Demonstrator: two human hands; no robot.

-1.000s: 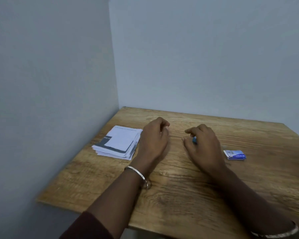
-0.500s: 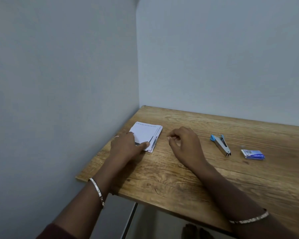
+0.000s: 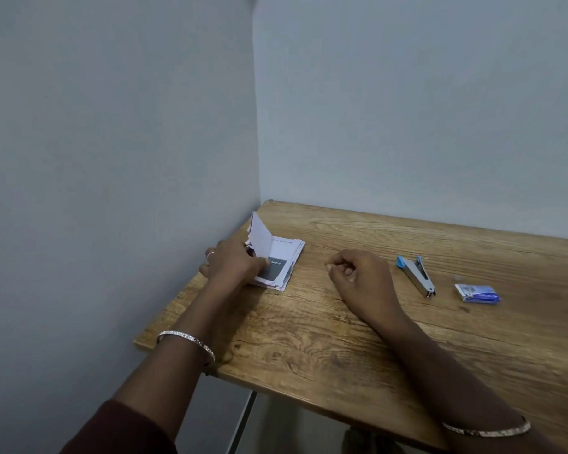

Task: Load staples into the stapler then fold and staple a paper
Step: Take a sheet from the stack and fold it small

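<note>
**Left hand lifts a sheet; stapler lies untouched to the right**

From my station I see the left hand (image 3: 233, 260) on the paper stack (image 3: 284, 257), which lies at the bench's (image 3: 309, 348) far left corner, close to the wall (image 3: 112, 158). The fingers curl round the left edge of the top sheet (image 3: 259, 237) and pinch it, so that it stands up tilted above the pile. The thumb tip touches a dark printed panel on the page beneath. I cannot tell how many leaves are in the pinch.

The right hand (image 3: 361, 276) rests on the wood near the middle of the bench, between the stack and the stapler (image 3: 417, 276). Its fingers are loosely curled with nothing in them, and it touches neither item.

The stapler is silver with a blue end. It lies flat, just to the right of the right hand, angled with the blue end away from me. The staple box (image 3: 477, 293), blue and white, sits a little further right, apart from the stapler.

Each wrist carries a thin silver bangle, left (image 3: 186, 344) and right (image 3: 486, 429), and there is a ring (image 3: 210, 254) on a left finger.
</note>
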